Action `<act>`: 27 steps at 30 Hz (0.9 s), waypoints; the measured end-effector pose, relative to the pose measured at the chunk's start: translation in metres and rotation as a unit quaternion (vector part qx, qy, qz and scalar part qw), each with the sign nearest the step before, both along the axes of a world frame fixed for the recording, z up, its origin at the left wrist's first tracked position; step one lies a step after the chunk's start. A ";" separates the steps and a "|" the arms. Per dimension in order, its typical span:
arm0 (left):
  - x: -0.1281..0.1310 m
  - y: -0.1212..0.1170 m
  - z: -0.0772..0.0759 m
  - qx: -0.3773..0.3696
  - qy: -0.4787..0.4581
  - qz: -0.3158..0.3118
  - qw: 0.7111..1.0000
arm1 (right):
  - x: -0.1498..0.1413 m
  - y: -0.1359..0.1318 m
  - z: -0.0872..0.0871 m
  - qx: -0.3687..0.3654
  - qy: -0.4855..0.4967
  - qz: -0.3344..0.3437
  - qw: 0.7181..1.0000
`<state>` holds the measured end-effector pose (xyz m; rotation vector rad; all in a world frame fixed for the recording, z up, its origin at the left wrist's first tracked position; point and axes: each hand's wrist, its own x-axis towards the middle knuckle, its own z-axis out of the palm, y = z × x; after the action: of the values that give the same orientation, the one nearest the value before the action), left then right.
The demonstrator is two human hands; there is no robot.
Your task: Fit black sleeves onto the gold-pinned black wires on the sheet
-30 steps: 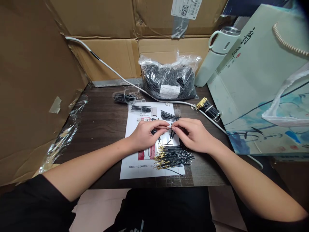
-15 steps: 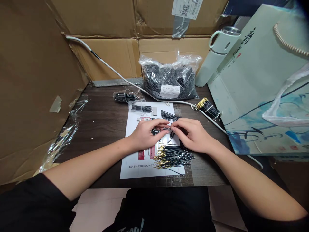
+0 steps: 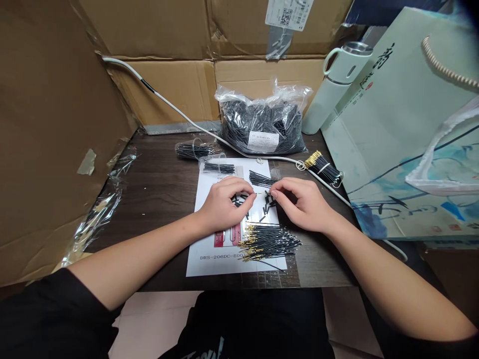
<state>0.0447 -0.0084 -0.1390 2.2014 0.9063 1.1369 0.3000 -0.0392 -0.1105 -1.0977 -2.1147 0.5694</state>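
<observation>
My left hand (image 3: 224, 204) and my right hand (image 3: 301, 204) rest over a white printed sheet (image 3: 209, 257) on a dark wooden table (image 3: 160, 184). Both hands pinch the ends of one thin gold-tipped wire (image 3: 261, 193) stretched between their fingertips. Short black tube pieces (image 3: 266, 203) lie scattered on the sheet between the hands. A pile of black wires with gold ends (image 3: 267, 242) lies just in front of my right wrist.
A clear bag of black parts (image 3: 262, 124) stands at the table's back. Smaller wire bundles (image 3: 192, 149) and a banded gold-tipped bundle (image 3: 324, 168) lie nearby. A white cable (image 3: 168, 104) crosses the table. A pale flask (image 3: 333, 85), a paper bag (image 3: 404, 129) and cardboard boxes (image 3: 52, 129) surround it.
The hands, fingertips together a second ago, have drawn slightly apart. A thin wire now shows between them. The left fingers have curled in more.
</observation>
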 end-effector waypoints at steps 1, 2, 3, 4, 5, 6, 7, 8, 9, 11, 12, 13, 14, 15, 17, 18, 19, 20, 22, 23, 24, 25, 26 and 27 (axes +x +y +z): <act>0.000 0.000 -0.001 0.010 0.005 0.009 1.000 | 0.001 0.001 0.000 0.005 -0.002 -0.004 1.000; 0.000 0.001 -0.002 0.018 0.014 0.016 1.000 | 0.002 0.002 0.000 0.008 -0.004 -0.009 1.000; 0.000 0.001 -0.002 0.022 0.026 0.018 0.999 | 0.002 0.002 0.000 0.009 -0.004 -0.013 1.000; -0.001 0.001 -0.003 0.023 0.040 0.017 0.999 | 0.003 0.003 0.000 0.010 -0.005 -0.015 1.000; -0.001 0.001 -0.003 0.023 0.053 0.014 0.998 | 0.003 0.003 -0.001 0.010 -0.005 -0.015 1.000; -0.001 0.001 -0.003 0.020 0.064 0.008 0.998 | 0.003 0.003 -0.001 0.012 -0.004 -0.014 1.000; -0.002 0.000 -0.002 0.017 0.073 0.003 0.997 | 0.003 0.003 -0.002 0.014 -0.003 -0.012 1.000; -0.002 0.000 -0.002 0.015 0.079 0.000 0.997 | 0.003 0.003 -0.002 0.016 -0.002 -0.011 1.000; -0.002 0.000 -0.001 0.013 0.083 -0.001 0.996 | 0.003 0.003 -0.002 0.019 -0.003 -0.009 1.000; -0.003 -0.002 0.000 0.015 0.094 0.009 0.995 | 0.003 0.003 -0.003 0.022 -0.004 -0.007 1.000; -0.003 -0.003 0.001 0.018 0.104 0.022 0.994 | 0.002 0.002 -0.003 0.023 -0.005 -0.006 1.000; -0.003 -0.004 0.001 0.021 0.115 0.036 0.992 | 0.002 0.002 -0.003 0.025 -0.005 -0.005 1.000; -0.003 -0.005 0.002 0.022 0.127 0.050 0.990 | 0.002 0.002 -0.003 0.026 -0.005 -0.003 1.000; -0.003 -0.005 0.002 0.020 0.137 0.062 0.988 | 0.003 0.002 -0.002 0.026 -0.006 -0.001 1.000; -0.003 -0.006 0.001 0.014 0.151 0.074 0.986 | 0.003 0.002 -0.002 0.024 -0.007 0.003 1.000; -0.002 -0.006 0.001 0.012 0.154 0.076 0.985 | 0.003 0.002 -0.002 0.022 -0.007 0.006 1.000; -0.002 -0.005 0.000 0.008 0.157 0.077 0.985 | 0.003 0.002 -0.001 0.022 -0.007 0.008 1.000; -0.002 -0.005 0.000 0.005 0.159 0.077 0.984 | 0.002 0.001 -0.001 0.021 -0.007 0.010 1.000; -0.002 -0.004 0.000 -0.002 0.163 0.076 0.984 | 0.002 0.001 -0.001 0.021 -0.005 0.013 1.000; -0.002 -0.004 0.000 -0.007 0.165 0.075 0.984 | 0.002 0.001 -0.002 0.022 -0.004 0.013 1.000; -0.003 -0.004 0.000 -0.011 0.167 0.073 0.983 | 0.002 0.001 -0.002 0.022 -0.003 0.014 1.000; -0.003 -0.005 0.001 -0.015 0.170 0.072 0.983 | 0.002 0.001 -0.002 0.022 -0.003 0.014 1.000; -0.003 -0.005 0.002 -0.019 0.173 0.071 0.982 | 0.002 0.001 -0.002 0.022 -0.002 0.015 1.000; -0.003 -0.005 0.003 -0.023 0.177 0.069 0.982 | 0.002 0.001 -0.002 0.022 -0.002 0.016 1.000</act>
<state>0.0418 -0.0138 -0.1363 2.3750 1.2348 0.7825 0.3016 -0.0380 -0.1126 -1.0438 -2.1405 0.5333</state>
